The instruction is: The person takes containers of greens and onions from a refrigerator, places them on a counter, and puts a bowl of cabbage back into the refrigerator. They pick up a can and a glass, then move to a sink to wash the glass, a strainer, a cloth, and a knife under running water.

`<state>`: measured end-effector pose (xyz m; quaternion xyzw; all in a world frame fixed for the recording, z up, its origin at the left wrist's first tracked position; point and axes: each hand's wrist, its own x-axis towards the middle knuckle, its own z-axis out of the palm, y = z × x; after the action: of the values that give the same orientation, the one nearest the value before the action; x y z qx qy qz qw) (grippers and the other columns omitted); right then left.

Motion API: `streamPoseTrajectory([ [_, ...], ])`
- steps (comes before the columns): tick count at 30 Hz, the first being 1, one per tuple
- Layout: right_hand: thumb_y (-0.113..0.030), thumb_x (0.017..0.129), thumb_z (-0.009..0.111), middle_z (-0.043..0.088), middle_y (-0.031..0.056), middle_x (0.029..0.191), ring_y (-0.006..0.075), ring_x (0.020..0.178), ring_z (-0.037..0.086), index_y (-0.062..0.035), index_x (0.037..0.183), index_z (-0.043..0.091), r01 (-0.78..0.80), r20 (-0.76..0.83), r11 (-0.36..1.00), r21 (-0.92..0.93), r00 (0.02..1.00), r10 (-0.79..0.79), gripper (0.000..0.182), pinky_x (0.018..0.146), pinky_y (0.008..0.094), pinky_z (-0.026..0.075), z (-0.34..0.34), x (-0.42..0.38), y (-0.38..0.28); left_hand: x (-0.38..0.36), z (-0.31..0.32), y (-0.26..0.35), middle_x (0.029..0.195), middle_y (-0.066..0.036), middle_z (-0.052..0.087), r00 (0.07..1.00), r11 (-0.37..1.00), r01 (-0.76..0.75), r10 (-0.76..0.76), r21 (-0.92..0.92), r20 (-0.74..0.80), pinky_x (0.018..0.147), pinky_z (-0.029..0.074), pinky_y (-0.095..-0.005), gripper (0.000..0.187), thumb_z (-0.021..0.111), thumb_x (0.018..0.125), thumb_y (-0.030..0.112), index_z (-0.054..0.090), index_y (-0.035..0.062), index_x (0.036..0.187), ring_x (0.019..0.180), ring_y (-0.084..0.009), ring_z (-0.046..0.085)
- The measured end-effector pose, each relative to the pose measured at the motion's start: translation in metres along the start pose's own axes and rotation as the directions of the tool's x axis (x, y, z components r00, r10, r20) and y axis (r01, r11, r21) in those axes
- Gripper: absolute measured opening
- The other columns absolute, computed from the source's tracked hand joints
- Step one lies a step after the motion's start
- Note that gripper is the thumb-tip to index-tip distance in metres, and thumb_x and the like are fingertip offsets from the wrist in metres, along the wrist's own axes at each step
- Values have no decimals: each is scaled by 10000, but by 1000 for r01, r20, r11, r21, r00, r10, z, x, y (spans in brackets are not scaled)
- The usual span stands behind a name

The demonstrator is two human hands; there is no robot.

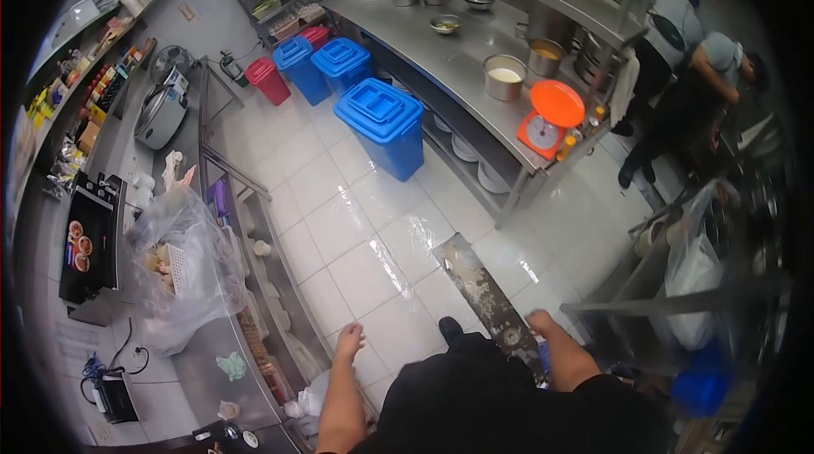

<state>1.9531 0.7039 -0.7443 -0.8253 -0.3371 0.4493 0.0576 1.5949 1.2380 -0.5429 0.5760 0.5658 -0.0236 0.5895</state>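
My right hand [538, 323] grips the near end of a long, flat metal board [485, 293] smeared with pale residue, which points away from me over the white tiled floor. Beside my body, my left hand [350, 339] hangs loosely with fingers apart, holding nothing, close to the steel counter [222, 350] on my left.
Three blue lidded bins [381, 125] and a red bin [268, 81] stand along the aisle. The long steel table [458, 55] carries pots, bowls and an orange scale [549, 119]. Two people [687, 55] work at the far right. Plastic bags [182, 263] sit on the left counter.
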Motion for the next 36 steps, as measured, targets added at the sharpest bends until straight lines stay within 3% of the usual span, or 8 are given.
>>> streamPoseTrajectory([
  [3,-289,913,596,682,138,877,252,747,692,13,1069,662,-168,-84,710,684,949,305,346,566,383,562,-141,37,-101,13,-45,-49,985,-81,629,987,980,106,-125,-169,-105,715,551,-400,252,589,984,295,594,79,1113,880,-224,640],
  [5,-299,915,604,677,136,861,225,734,675,5,1054,667,-94,-134,717,691,958,255,341,560,371,553,-212,68,-150,29,-62,-110,584,-23,390,972,865,164,-224,-475,-73,438,386,-389,270,578,964,248,438,156,752,479,-200,425],
  [8,-294,931,603,678,112,922,209,797,679,-15,1087,660,31,-262,812,583,953,152,325,595,356,552,-280,129,-204,6,-61,-130,764,-151,654,984,927,162,-175,338,9,657,566,-439,228,661,864,283,690,77,771,720,-346,666],
  [18,-304,984,635,615,74,1180,233,986,672,-83,1295,543,60,-147,334,941,959,242,393,774,366,561,-432,208,-361,161,-58,-18,724,-102,620,952,964,239,-257,119,165,508,491,-393,312,540,968,353,660,64,978,621,-276,636],
  [21,-292,991,617,598,85,1223,250,1014,668,-83,1323,516,122,-226,293,948,907,354,405,792,378,564,-474,222,-338,255,-110,57,712,-87,610,965,966,177,-132,-188,226,463,469,-379,348,504,999,374,651,61,1040,591,-255,628],
  [26,-281,999,583,591,113,1232,262,1036,661,-62,1366,494,335,-297,25,942,797,527,436,780,392,579,-557,197,-320,480,-178,287,777,-75,583,990,978,-89,67,187,123,512,520,-381,292,616,959,327,602,70,1098,660,-206,606],
  [29,-293,1000,579,570,122,1246,263,1029,650,-55,1380,484,479,-313,-130,868,732,605,459,776,390,579,-594,189,-303,519,-140,463,947,-85,647,986,982,-161,165,96,-38,590,515,-317,298,575,978,288,586,67,1177,798,-183,638],
  [36,-365,974,642,558,104,1156,246,893,602,-36,1343,477,709,-304,-106,698,426,852,521,737,411,576,-669,229,-248,506,65,697,1121,-70,659,817,820,-541,460,186,347,716,536,-319,391,609,993,295,591,65,1308,890,-185,653],
])
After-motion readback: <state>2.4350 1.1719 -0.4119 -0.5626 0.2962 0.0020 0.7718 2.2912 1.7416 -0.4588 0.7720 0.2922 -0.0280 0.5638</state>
